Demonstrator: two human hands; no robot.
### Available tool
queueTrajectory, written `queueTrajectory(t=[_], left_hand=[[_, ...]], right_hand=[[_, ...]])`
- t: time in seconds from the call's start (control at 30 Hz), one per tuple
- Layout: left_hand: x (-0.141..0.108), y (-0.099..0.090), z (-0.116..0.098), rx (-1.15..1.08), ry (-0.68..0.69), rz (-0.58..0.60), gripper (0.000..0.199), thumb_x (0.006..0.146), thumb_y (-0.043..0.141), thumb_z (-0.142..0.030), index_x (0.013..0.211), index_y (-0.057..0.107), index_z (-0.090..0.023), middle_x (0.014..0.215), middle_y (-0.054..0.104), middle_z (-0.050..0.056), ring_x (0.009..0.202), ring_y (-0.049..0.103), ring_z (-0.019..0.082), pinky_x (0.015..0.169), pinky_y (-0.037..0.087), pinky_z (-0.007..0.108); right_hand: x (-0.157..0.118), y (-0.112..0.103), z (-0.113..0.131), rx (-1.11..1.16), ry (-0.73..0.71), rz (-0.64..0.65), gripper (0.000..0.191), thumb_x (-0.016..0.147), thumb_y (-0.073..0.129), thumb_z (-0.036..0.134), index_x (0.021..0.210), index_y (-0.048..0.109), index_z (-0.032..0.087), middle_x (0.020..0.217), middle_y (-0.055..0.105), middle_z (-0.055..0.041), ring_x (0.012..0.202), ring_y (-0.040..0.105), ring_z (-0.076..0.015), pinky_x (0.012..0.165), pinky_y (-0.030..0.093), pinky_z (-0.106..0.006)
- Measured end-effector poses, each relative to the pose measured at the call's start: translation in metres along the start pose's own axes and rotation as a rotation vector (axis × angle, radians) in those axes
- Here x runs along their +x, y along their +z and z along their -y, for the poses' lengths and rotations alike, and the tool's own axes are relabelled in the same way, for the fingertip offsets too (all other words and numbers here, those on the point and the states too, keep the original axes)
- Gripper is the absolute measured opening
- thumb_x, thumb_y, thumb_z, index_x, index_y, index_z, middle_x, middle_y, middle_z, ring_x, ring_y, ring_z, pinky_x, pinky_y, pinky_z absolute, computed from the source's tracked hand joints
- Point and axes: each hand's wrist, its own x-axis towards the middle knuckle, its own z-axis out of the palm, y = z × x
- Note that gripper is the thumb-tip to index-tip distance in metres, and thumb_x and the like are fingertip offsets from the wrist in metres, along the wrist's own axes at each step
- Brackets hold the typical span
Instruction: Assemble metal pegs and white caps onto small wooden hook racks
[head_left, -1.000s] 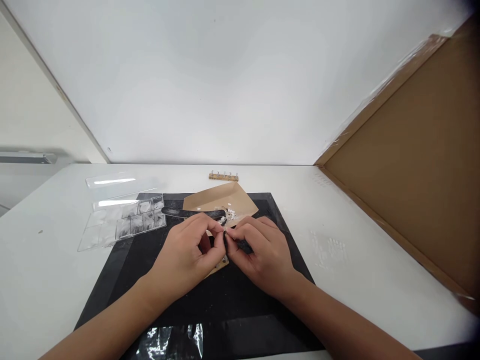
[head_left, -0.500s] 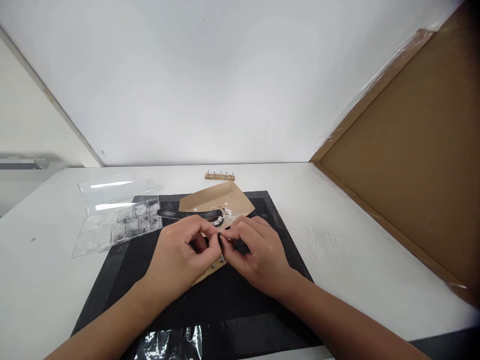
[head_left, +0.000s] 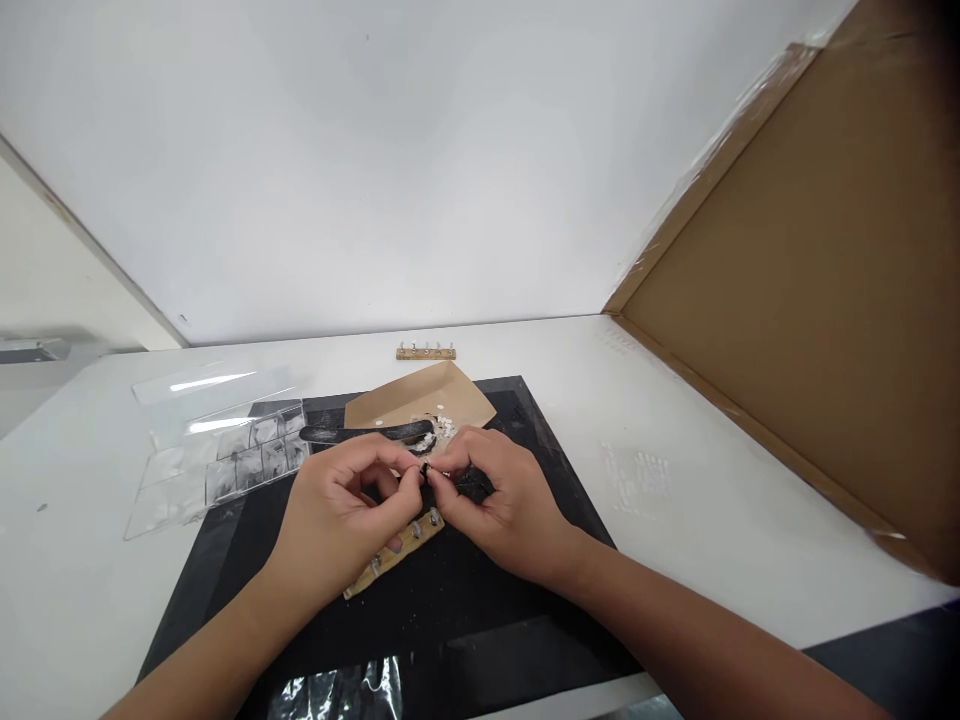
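My left hand (head_left: pixel 341 505) and my right hand (head_left: pixel 499 505) meet over the black mat (head_left: pixel 450 620), thumbs and forefingers pinched together. Between the fingertips is a tiny dark piece (head_left: pixel 424 470), too small to name for certain; both hands seem to grip it. Below my left hand lies a wooden strip (head_left: pixel 407 543) with small upright pegs, partly covered by the fingers. Just beyond the hands, a dark curved nail file (head_left: pixel 352 435) rests with its right end near a pile of small white nail-tip-like bits (head_left: pixel 445 427) on brown paper (head_left: pixel 416 395).
At left, a clear compartment box (head_left: pixel 206 490) with its lid open holds translucent pieces. A second pegged wooden strip (head_left: pixel 426 354) stands at the back. Shiny clear plastic (head_left: pixel 337 690) lies at the mat's front edge. A cardboard panel (head_left: pixel 810 280) bounds the right side.
The view has shifted slightly, and more of the near wooden strip shows under my left hand. Both hands keep their pinch on the tiny dark piece.
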Motion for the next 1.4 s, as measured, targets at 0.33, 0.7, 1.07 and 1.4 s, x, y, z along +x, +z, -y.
queueTrajectory(t=[0.33, 0.7, 1.07, 1.4], left_hand=[[0.0004, -0.0047, -0.0010, -0.047, -0.080, 0.057, 0.012, 0.089, 0.074, -0.030, 0.086, 0.074, -0.018, 0.053, 0.065, -0.004, 0.039, 0.064, 0.013, 0.041, 0.053, 0.018], [0.0036, -0.0064, -0.0046, -0.215, -0.168, 0.120, 0.019, 0.086, 0.078, -0.034, 0.083, 0.074, -0.015, 0.049, 0.064, -0.002, 0.037, 0.059, 0.012, 0.035, 0.056, 0.021], [0.0022, -0.0066, -0.0058, -0.269, -0.151, 0.142, 0.018, 0.091, 0.076, -0.035, 0.091, 0.075, -0.017, 0.052, 0.065, -0.003, 0.038, 0.060, 0.012, 0.033, 0.058, 0.022], [-0.0009, -0.0058, 0.0007, -0.187, -0.006, 0.092, 0.011, 0.089, 0.077, -0.026, 0.097, 0.074, -0.018, 0.077, 0.072, 0.001, 0.044, 0.065, 0.012, 0.034, 0.060, 0.025]], right_hand=[[0.0016, -0.0039, 0.0033, 0.182, 0.081, 0.044, 0.006, 0.095, 0.066, 0.020, 0.092, 0.070, 0.022, 0.083, 0.070, -0.0008, 0.076, 0.063, -0.0158, 0.074, 0.051, -0.032], [0.0034, -0.0068, 0.0050, 0.310, 0.124, 0.082, 0.007, 0.098, 0.067, 0.023, 0.092, 0.069, 0.021, 0.082, 0.070, -0.0005, 0.074, 0.064, -0.0145, 0.071, 0.055, -0.030], [0.0039, -0.0062, 0.0044, 0.570, 0.270, 0.095, 0.015, 0.100, 0.070, 0.034, 0.095, 0.067, 0.020, 0.080, 0.071, -0.0006, 0.070, 0.071, -0.0140, 0.068, 0.059, -0.029], [0.0033, -0.0055, 0.0005, 0.718, 0.357, 0.115, 0.020, 0.097, 0.075, 0.037, 0.094, 0.067, 0.019, 0.082, 0.072, -0.0008, 0.071, 0.072, -0.0139, 0.066, 0.060, -0.028]])
